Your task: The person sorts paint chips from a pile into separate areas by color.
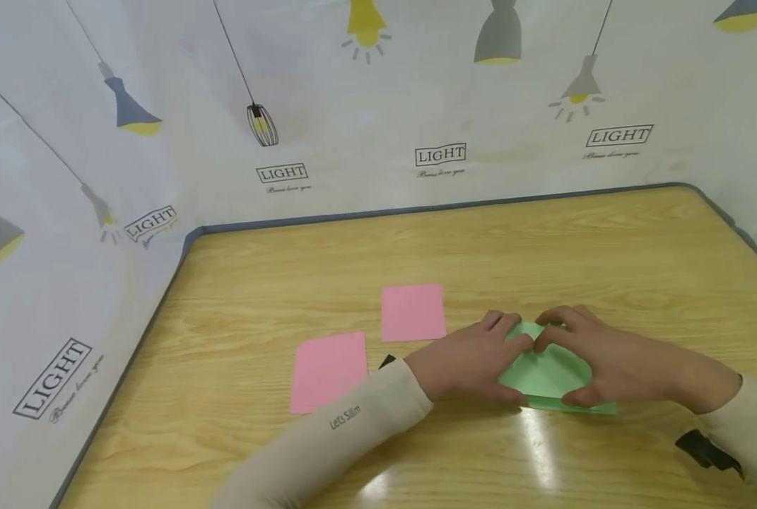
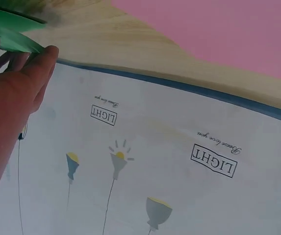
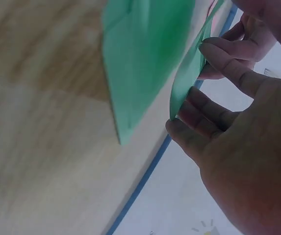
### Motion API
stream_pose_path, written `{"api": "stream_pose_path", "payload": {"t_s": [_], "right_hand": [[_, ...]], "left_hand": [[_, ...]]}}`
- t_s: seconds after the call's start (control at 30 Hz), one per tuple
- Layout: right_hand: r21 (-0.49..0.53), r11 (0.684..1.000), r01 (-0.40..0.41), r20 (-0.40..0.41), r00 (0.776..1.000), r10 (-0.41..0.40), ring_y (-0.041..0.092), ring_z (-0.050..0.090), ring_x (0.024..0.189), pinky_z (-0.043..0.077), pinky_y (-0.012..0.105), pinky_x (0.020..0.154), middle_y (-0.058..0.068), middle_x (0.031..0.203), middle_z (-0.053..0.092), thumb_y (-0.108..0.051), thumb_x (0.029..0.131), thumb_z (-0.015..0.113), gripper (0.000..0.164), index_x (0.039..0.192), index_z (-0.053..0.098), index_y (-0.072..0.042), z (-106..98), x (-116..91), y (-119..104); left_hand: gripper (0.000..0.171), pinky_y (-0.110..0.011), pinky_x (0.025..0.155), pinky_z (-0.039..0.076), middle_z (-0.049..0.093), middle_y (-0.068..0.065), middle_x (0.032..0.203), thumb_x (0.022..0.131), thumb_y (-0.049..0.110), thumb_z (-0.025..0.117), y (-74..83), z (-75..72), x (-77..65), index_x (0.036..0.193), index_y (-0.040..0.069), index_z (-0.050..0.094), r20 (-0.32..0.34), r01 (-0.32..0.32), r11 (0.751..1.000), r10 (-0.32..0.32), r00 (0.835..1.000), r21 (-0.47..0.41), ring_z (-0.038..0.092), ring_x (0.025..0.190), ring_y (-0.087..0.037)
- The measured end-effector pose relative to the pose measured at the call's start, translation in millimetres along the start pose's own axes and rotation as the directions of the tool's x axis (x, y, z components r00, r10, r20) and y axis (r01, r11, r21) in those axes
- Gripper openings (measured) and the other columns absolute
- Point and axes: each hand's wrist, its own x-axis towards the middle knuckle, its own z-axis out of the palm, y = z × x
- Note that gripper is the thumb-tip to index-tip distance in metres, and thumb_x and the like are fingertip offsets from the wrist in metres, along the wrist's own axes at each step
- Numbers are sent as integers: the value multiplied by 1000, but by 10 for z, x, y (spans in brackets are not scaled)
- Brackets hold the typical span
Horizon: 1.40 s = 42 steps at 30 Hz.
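A sheet of green paper [image 1: 546, 369] lies between both hands on the table, with a folded strip along its near edge. My left hand [image 1: 483, 359] grips its left side, thumb at the near edge and fingers at the far edge. On the other side my right hand [image 1: 616, 362] holds it the same way, and the two index fingertips meet over the far part. In the right wrist view the far edge of the green paper [image 3: 183, 88] curves up off the table, fingers behind it. The left wrist view shows fingers [image 2: 42, 66] behind that raised edge too.
Left of the hands lie two pink paper pieces: a square one [image 1: 413, 312] farther back, and another [image 1: 329, 371] with a cut top-left corner, close to the left sleeve. A wall covering [image 1: 365, 106] with printed lamps borders the wooden table [image 1: 276, 276] at the back and sides.
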Motion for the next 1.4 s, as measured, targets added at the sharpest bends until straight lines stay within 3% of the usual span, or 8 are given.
{"api": "stream_pose_path", "payload": {"t_s": [0.23,0.33,0.57,1.07,1.27,1.4], "right_hand": [[2,1000,31,-1,1000,-31,35,37,123,47,53,83,11,138,37,-42,75,84,54,119,56,-30,102,-76,94],[-14,999,50,-8,999,-50,34,38,121,48,51,83,11,137,37,-43,75,83,55,120,55,-30,119,-84,133],[-22,998,52,9,999,-52,35,39,121,49,50,83,11,136,37,-33,75,85,55,121,56,-30,112,-87,181],[5,1000,28,6,1000,-28,35,37,120,46,53,85,10,135,38,-28,73,87,56,120,56,-30,123,-36,141],[-21,999,24,13,1000,-24,34,38,118,47,51,82,9,133,40,-28,71,88,57,117,56,-31,113,-1,142],[-25,1000,-6,69,998,7,33,41,114,48,48,80,8,126,42,-35,73,86,48,112,58,-30,19,109,107]], "left_hand": [[52,-19,104,29,37,-2,139,98,56,45,102,73,60,136,22,48,5,-14,996,13,1000,86,33,129,-16],[47,-21,106,29,36,-3,142,100,49,46,109,88,59,138,22,47,10,-1,995,0,1000,98,33,132,-17],[50,-23,106,31,33,-3,145,99,46,50,110,105,35,142,21,43,3,12,995,-12,1000,96,31,133,-17],[53,-23,109,27,32,-2,148,99,49,49,50,143,-9,144,22,40,-6,11,997,-10,1000,76,29,136,-17],[57,-23,110,24,27,-1,152,97,52,51,29,151,-9,145,24,38,8,22,999,-22,1000,36,25,139,-15],[61,-22,109,25,25,0,154,95,51,56,-81,110,-40,146,23,39,11,37,999,-37,999,-34,21,141,-16]]}}
